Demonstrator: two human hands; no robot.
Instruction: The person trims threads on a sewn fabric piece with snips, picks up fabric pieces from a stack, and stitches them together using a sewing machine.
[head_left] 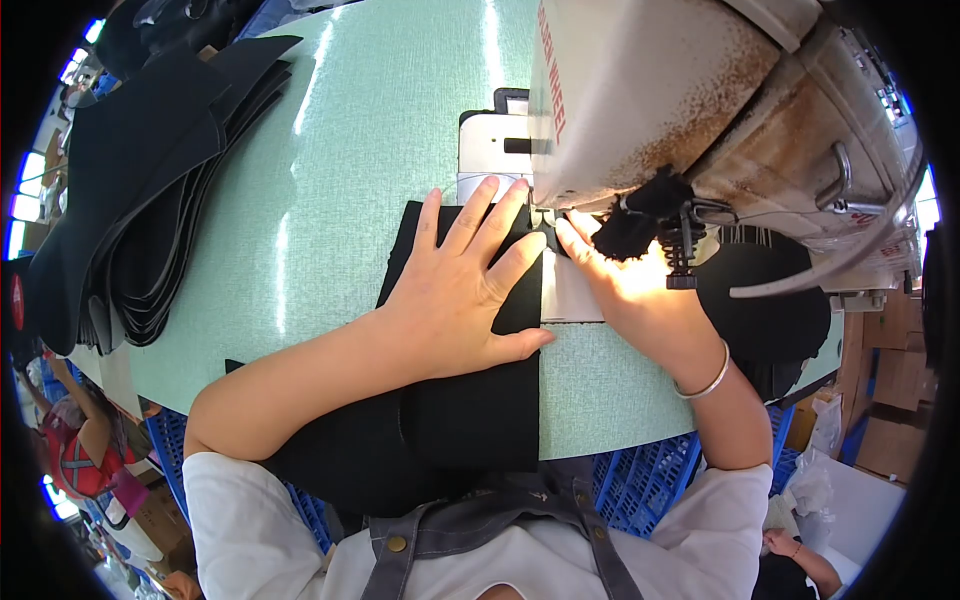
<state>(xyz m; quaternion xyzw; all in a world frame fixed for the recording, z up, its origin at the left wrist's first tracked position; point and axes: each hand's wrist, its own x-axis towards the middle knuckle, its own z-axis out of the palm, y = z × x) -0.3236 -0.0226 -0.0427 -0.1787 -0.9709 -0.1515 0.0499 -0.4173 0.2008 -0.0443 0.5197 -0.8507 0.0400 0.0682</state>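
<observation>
My left hand [450, 285] lies flat with fingers spread on a black fabric piece [490, 425], its fingertips close to the presser foot [543, 218] of a sewing machine [640, 100]. The fabric runs from the needle area down over the table's front edge to my lap. My right hand [645, 300], with a bracelet on the wrist, is on the other side of the foot under the bright machine lamp. Its fingers are drawn together by a small dark bit of material beside the needle; what they grip is partly hidden by glare and the machine's parts.
A stack of black cut pieces [150, 190] lies on the left of the green table [370, 120]. More black material [765, 300] sits right of the machine. Blue crates [640, 480] stand below the front edge. Other people are at the lower left and lower right.
</observation>
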